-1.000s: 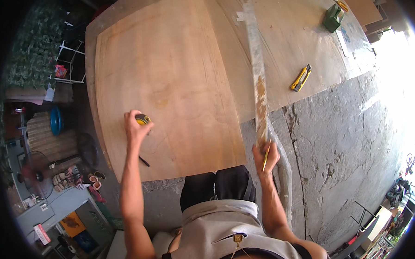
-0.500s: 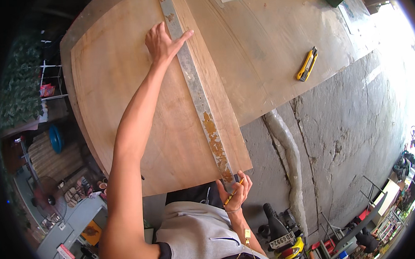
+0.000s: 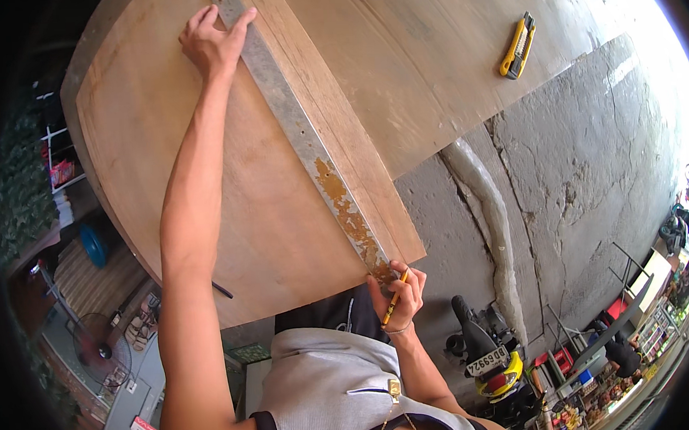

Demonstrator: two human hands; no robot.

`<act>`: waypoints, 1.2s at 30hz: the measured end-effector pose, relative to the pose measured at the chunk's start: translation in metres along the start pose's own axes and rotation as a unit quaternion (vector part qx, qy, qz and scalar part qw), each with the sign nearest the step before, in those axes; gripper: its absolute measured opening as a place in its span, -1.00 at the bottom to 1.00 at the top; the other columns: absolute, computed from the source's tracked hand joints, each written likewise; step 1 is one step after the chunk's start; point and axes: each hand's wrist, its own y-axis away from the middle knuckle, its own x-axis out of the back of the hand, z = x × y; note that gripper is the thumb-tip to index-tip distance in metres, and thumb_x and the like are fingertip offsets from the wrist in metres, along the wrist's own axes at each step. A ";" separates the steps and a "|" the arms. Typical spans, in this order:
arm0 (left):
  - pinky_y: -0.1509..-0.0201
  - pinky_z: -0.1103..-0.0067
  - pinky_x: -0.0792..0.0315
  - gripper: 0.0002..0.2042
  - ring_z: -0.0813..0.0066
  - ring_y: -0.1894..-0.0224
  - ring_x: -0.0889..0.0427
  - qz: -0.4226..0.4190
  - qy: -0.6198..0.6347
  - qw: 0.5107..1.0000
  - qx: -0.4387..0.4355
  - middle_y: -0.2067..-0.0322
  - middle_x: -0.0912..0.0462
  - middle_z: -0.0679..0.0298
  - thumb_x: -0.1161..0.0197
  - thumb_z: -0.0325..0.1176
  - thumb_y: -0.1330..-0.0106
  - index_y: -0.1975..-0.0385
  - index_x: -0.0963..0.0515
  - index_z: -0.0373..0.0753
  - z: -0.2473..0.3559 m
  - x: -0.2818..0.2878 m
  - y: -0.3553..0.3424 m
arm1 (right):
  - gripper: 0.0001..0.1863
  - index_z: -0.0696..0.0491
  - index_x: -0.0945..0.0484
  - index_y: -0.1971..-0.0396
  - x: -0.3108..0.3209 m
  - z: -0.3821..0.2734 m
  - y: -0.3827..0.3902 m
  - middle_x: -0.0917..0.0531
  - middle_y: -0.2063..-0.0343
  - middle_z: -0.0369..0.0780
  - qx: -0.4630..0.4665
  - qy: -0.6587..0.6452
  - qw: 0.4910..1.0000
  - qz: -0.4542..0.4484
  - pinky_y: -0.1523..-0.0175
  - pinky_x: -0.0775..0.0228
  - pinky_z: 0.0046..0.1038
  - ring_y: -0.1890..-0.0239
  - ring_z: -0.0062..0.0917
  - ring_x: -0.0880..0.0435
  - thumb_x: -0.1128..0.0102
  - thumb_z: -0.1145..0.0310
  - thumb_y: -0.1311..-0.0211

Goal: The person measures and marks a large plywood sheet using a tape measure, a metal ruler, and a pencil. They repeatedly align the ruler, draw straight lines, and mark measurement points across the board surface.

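Observation:
A long metal straightedge (image 3: 302, 128), patched with rust-coloured flakes, lies across a plywood sheet (image 3: 275, 218). Toward its far end, my left hand (image 3: 212, 44) rests with fingers on the plywood's left part and the thumb stretched over the metal; the hand is open and spread. At the near end, my right hand (image 3: 402, 297) is closed around a yellow pencil (image 3: 394, 296), its fingers up against the straightedge's tip and the plywood's near edge. A thin line runs along the plywood right of the straightedge. The pencil's tip is too small to make out.
A yellow utility knife (image 3: 518, 46) lies on the larger board (image 3: 430, 65) beyond the plywood. A thin dark stick (image 3: 222, 290) pokes out beside my left forearm. Cracked concrete floor (image 3: 573, 174), a parked motorbike (image 3: 485, 355) and a fan (image 3: 101, 352) are around.
The view has shifted, so the utility knife sits higher and the green object at the far right is out of sight. My right hand and the pencil have tilted slightly; both hands stay at the straightedge.

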 end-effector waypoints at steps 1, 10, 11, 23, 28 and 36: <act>-0.21 0.29 -0.30 -0.34 0.11 -0.09 -0.43 -0.001 0.007 1.000 0.008 0.02 -0.61 0.18 -0.52 0.16 0.18 0.20 -0.68 -0.29 0.001 0.000 0.000 | -0.55 0.04 -0.35 0.53 -0.001 0.001 0.001 -0.68 0.19 -0.13 -0.001 -0.001 1.000 0.002 0.16 -0.42 -0.33 0.29 -0.28 -0.54 -0.59 0.50 0.22; -0.27 0.35 -0.32 -0.27 0.17 -0.16 -0.45 -0.045 0.023 0.996 0.074 -0.08 -0.53 0.10 -0.52 0.16 0.16 0.06 -0.64 -0.31 0.002 0.007 -0.005 | -0.58 0.03 -0.37 0.55 -0.001 0.006 -0.002 -0.70 0.14 -0.12 0.013 -0.005 1.000 0.010 0.20 -0.41 -0.38 0.37 -0.34 -0.52 -0.58 0.51 0.22; -0.27 0.36 -0.32 -0.27 0.17 -0.17 -0.45 -0.048 0.035 0.995 0.076 -0.08 -0.53 0.09 -0.51 0.16 0.16 0.06 -0.64 -0.31 0.001 0.007 -0.006 | -0.58 0.03 -0.37 0.55 -0.001 0.006 -0.001 -0.70 0.13 -0.12 0.016 -0.004 1.000 0.007 0.22 -0.41 -0.39 0.38 -0.35 -0.52 -0.58 0.51 0.22; -0.27 0.30 -0.27 -0.28 0.11 -0.19 -0.31 -0.060 0.035 0.994 0.079 -0.10 -0.51 0.19 -0.51 0.15 0.15 0.09 -0.64 -0.33 0.015 0.014 0.001 | -0.58 0.03 -0.39 0.57 -0.004 0.007 -0.001 -0.70 0.14 -0.14 0.030 0.005 0.999 0.010 0.28 -0.41 -0.41 0.42 -0.39 -0.51 -0.59 0.51 0.28; -0.28 0.29 -0.26 -0.27 0.12 -0.20 -0.31 -0.062 0.033 0.994 0.085 -0.12 -0.50 0.21 -0.50 0.15 0.14 0.05 -0.62 -0.33 0.015 0.013 0.002 | -0.58 0.02 -0.38 0.57 -0.005 0.009 -0.001 -0.70 0.16 -0.15 0.026 0.008 1.000 0.005 0.27 -0.40 -0.41 0.41 -0.39 -0.51 -0.59 0.50 0.27; -0.27 0.28 -0.25 -0.31 0.11 -0.18 -0.33 -0.062 0.004 0.996 0.064 -0.11 -0.49 0.21 -0.47 0.16 0.09 0.07 -0.63 -0.29 0.013 0.013 0.003 | -0.57 0.02 -0.38 0.57 -0.004 0.007 -0.004 -0.70 0.17 -0.16 0.025 0.002 1.000 0.001 0.26 -0.40 -0.40 0.40 -0.39 -0.51 -0.59 0.49 0.27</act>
